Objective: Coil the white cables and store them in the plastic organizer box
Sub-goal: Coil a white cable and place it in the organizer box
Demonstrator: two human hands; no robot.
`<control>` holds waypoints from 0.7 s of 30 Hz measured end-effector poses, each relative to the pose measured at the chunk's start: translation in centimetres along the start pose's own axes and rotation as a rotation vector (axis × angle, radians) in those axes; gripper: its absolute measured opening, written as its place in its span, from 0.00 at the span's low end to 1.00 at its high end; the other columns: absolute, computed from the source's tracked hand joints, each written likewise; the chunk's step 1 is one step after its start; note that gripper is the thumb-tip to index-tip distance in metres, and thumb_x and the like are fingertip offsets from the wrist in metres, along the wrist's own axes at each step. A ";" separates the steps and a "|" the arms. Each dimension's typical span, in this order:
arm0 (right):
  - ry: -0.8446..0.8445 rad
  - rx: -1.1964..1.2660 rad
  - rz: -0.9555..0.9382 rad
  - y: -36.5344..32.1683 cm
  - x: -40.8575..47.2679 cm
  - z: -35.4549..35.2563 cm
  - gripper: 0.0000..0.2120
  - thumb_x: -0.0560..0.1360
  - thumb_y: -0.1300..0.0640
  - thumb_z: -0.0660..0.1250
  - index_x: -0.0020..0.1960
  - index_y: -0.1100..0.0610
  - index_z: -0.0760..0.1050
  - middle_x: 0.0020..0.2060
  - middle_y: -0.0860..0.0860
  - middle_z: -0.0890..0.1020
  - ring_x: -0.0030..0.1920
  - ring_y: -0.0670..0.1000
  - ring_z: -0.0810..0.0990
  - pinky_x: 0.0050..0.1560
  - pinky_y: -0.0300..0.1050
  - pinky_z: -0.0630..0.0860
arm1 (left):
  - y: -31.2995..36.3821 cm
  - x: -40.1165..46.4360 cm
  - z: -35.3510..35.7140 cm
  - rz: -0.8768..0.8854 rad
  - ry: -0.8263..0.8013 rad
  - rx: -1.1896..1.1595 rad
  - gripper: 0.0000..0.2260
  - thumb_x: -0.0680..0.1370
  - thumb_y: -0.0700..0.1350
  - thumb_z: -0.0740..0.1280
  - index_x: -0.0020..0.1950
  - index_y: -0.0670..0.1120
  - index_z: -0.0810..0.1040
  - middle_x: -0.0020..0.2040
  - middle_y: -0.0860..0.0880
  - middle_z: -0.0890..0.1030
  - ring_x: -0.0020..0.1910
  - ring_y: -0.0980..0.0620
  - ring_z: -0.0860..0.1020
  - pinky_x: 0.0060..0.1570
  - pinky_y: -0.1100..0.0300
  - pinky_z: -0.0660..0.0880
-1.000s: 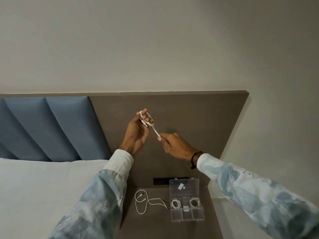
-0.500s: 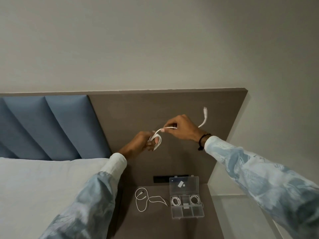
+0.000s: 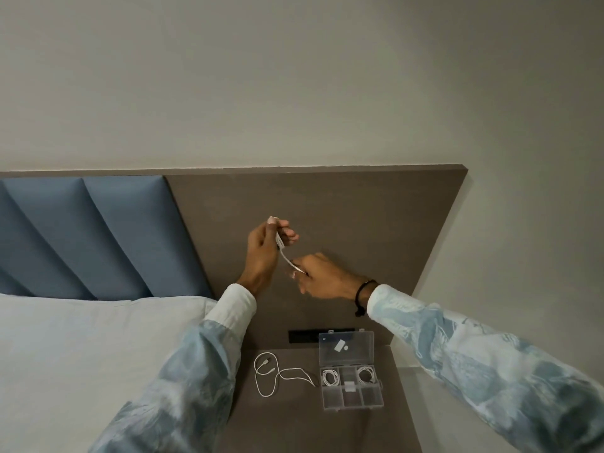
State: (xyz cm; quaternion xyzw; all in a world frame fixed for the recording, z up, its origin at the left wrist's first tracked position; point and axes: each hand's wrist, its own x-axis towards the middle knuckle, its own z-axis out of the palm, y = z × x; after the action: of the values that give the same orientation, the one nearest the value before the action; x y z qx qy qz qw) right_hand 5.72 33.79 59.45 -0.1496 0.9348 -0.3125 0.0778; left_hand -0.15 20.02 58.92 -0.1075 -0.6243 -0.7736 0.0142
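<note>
My left hand [image 3: 264, 248] is raised in front of the headboard and grips a small coil of white cable [image 3: 280, 245]. A short tail of that cable runs down to my right hand [image 3: 318, 273], which pinches its end. Below, on the brown bedside table [image 3: 294, 416], lies a second white cable [image 3: 277, 376], loose and uncoiled. To its right stands the clear plastic organizer box [image 3: 351, 400] with its lid up. Two coiled white cables sit in its back left [image 3: 330, 377] and back right [image 3: 366, 375] compartments.
A bed with a pale sheet [image 3: 81, 354] fills the left side. Behind it rises a blue padded headboard [image 3: 98, 233] joined to a brown panel [image 3: 359, 217]. A black socket strip [image 3: 304, 336] sits on the panel just above the table.
My left hand has risen with the coil. My right hand has swung down from above the coil to below it, winding the tail round, and only a short end now runs between the hands.
</note>
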 end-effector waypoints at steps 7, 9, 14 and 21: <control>0.169 -0.143 -0.085 -0.7 -0.2 -3.6 0.06 0.76 0.57 0.70 0.41 0.50 0.83 0.35 0.47 0.87 0.32 0.41 0.82 0.40 0.43 0.81 | -1.5 -0.5 -0.4 0.098 -0.176 0.373 0.19 0.86 0.46 0.56 0.44 0.40 0.81 0.35 0.46 0.81 0.33 0.55 0.79 0.37 0.63 0.75; 0.282 -0.142 -0.126 -0.5 -0.3 -4.3 0.02 0.72 0.55 0.75 0.43 0.51 0.87 0.35 0.46 0.86 0.34 0.43 0.82 0.38 0.44 0.81 | -1.4 -0.5 -0.6 -0.023 -0.237 0.323 0.23 0.85 0.49 0.55 0.37 0.44 0.81 0.31 0.47 0.81 0.31 0.55 0.79 0.35 0.64 0.75; 0.360 -0.055 -0.121 0.2 0.3 -4.9 0.12 0.65 0.52 0.81 0.46 0.53 0.85 0.38 0.45 0.85 0.38 0.42 0.81 0.40 0.37 0.77 | -1.2 -0.6 -0.1 -0.255 -0.292 0.436 0.37 0.80 0.68 0.47 0.27 0.45 0.79 0.25 0.43 0.76 0.22 0.50 0.72 0.26 0.61 0.72; 0.152 0.170 0.070 2.0 0.4 -3.5 0.08 0.71 0.52 0.78 0.48 0.54 0.88 0.41 0.46 0.88 0.42 0.42 0.84 0.49 0.40 0.80 | -1.6 -1.2 0.1 -0.287 -0.260 0.539 0.39 0.81 0.66 0.46 0.22 0.44 0.75 0.19 0.48 0.74 0.18 0.52 0.71 0.23 0.64 0.68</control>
State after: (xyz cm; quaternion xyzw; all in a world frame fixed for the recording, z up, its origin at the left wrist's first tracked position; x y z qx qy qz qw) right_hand 4.02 37.10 61.00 -0.0855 0.9128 -0.3981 0.0300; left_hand 0.83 20.38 57.17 -0.1089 -0.8119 -0.5544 -0.1468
